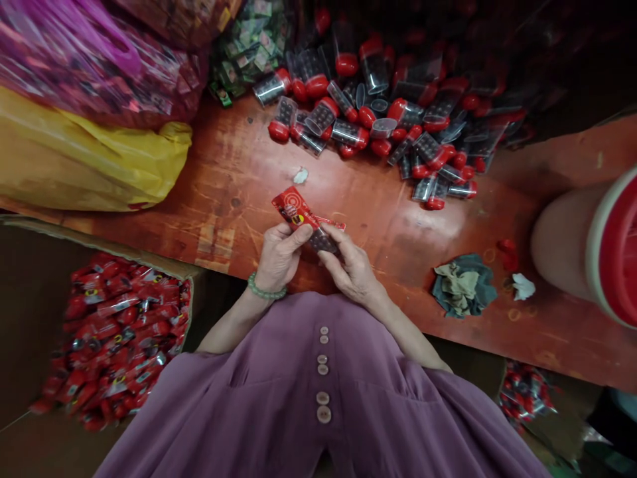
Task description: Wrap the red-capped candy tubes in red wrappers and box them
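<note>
Close to my body, above the front edge of the table, both hands meet on a clear tube of dark beads with a red printed wrapper (293, 204) at its upper left. My left hand (281, 259), with a green bead bracelet (267, 287) on the wrist, pinches the wrapper with the thumb on top. My right hand (351, 265) grips the lower right end of the dark tube (322, 242) between thumb and fingers. A second bit of red wrapper (334, 224) shows behind the right fingers; whether it belongs to the same piece I cannot tell.
A pile of clear tubes with red caps (358, 126) covers the back of the table (239, 166). Plastic bags (89, 159) fill the left. A carton of red wrapped pieces (124, 332) stands lower left. A crumpled cloth (462, 285) and a red-lidded bucket (572, 239) are at right.
</note>
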Motion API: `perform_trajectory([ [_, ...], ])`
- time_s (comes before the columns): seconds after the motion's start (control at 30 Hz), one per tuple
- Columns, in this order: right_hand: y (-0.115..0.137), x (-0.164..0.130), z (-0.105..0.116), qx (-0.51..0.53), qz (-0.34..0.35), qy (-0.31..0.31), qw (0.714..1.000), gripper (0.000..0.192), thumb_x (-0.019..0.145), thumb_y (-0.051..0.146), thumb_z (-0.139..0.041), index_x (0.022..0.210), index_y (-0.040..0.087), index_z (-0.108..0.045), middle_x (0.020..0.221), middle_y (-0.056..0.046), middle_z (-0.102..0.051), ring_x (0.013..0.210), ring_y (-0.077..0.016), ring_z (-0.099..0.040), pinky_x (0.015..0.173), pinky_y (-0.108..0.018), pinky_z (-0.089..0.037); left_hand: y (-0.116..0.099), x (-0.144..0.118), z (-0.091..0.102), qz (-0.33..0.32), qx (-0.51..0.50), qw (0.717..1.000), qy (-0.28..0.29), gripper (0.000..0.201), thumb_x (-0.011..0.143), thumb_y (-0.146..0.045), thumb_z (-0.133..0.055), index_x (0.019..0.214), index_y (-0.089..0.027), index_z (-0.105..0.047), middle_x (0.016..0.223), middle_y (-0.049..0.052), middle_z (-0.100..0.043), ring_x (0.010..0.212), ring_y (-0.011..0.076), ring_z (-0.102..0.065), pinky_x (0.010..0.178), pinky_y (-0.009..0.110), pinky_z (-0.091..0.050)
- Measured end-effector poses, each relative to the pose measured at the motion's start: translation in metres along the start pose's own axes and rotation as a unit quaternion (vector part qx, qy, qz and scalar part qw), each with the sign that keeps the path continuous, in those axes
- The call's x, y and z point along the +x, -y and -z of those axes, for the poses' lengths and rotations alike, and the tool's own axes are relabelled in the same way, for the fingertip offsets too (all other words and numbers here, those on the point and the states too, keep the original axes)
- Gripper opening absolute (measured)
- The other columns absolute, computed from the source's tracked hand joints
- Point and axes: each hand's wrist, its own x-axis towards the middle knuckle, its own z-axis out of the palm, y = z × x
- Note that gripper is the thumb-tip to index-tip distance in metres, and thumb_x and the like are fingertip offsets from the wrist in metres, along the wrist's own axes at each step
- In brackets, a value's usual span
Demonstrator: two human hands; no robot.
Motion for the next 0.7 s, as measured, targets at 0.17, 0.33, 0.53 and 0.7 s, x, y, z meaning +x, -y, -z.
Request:
perform_trajectory([
  [0.17,-0.003,-0.008,-0.001,0.142,-0.094,-0.009,0.985,0.04,0.101,0.042,-0.048,0.137,0.027,-0.046,0.094,-0.002,-0.071,0.063,-0.0116,-0.069,0.065,-0.028,-0.063,0.002,-0.008,0.002,0.022,0.032,0.998,0.045,0.032,0.062,-0.047,-0.089,0.067,-0.018,-0.076,0.067,0.001,-0.072,0.058,0.0105,-0.061,0.062,0.025,-0.052],
  [0.33,-0.003,-0.007,-0.006,0.16,-0.093,-0.017,0.983,0.038,0.099,0.045,-0.051,0.133,0.026,-0.047,0.113,-0.005,-0.071,0.069,-0.0114,-0.072,0.07,-0.029,-0.064,0.0,-0.015,0.003,0.019,0.032,0.999,0.038,0.036,0.061,-0.05,-0.089,0.069,-0.017,-0.075,0.073,0.002,-0.074,0.067,0.0119,-0.065,0.069,0.025,-0.053],
  [0.53,-0.007,-0.01,-0.016,0.187,-0.072,-0.021,0.98,0.034,0.099,0.041,-0.053,0.129,0.026,-0.045,0.123,-0.007,-0.069,0.071,-0.0101,-0.072,0.069,-0.028,-0.063,0.001,-0.021,0.001,-0.02,-0.001,1.0,-0.022,0.039,0.06,-0.052,-0.089,0.068,-0.017,-0.072,0.071,0.001,-0.073,0.069,0.0125,-0.065,0.072,0.026,-0.054],
  [0.7,-0.012,-0.012,-0.016,0.126,-0.053,-0.009,0.991,0.039,0.099,0.041,-0.052,0.133,0.024,-0.041,0.099,-0.005,-0.074,0.073,-0.0148,-0.074,0.069,-0.031,-0.062,0.007,-0.026,-0.003,0.022,0.013,1.0,0.006,0.038,0.061,-0.048,-0.088,0.07,-0.014,-0.073,0.064,0.001,-0.068,0.053,0.0074,-0.053,0.049,0.021,-0.042],
])
